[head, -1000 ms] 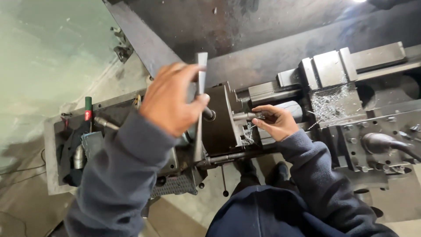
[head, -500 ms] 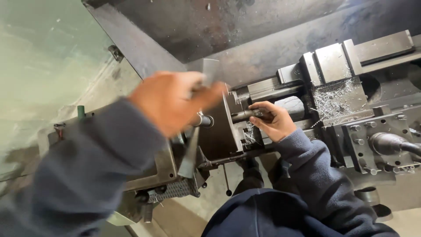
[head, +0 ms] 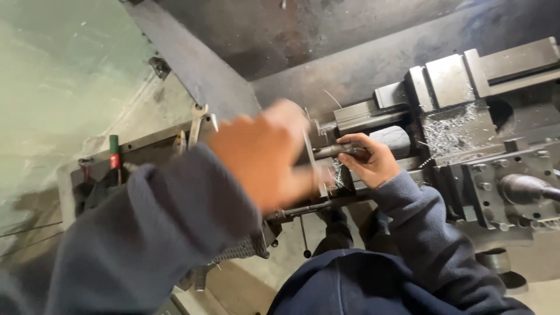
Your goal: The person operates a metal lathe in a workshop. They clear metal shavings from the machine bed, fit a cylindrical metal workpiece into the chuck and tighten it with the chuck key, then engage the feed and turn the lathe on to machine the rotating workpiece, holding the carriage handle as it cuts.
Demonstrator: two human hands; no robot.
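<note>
My right hand (head: 373, 160) gripped the dark bar (head: 335, 150) at three o'clock of my blurred left hand (head: 265, 157) — its grip I couldn't tell — and the metal shavings (head: 449, 125) nearby could have cut my fingers.

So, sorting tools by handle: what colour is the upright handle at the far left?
Green with a red band, clearest in the head view.
</note>
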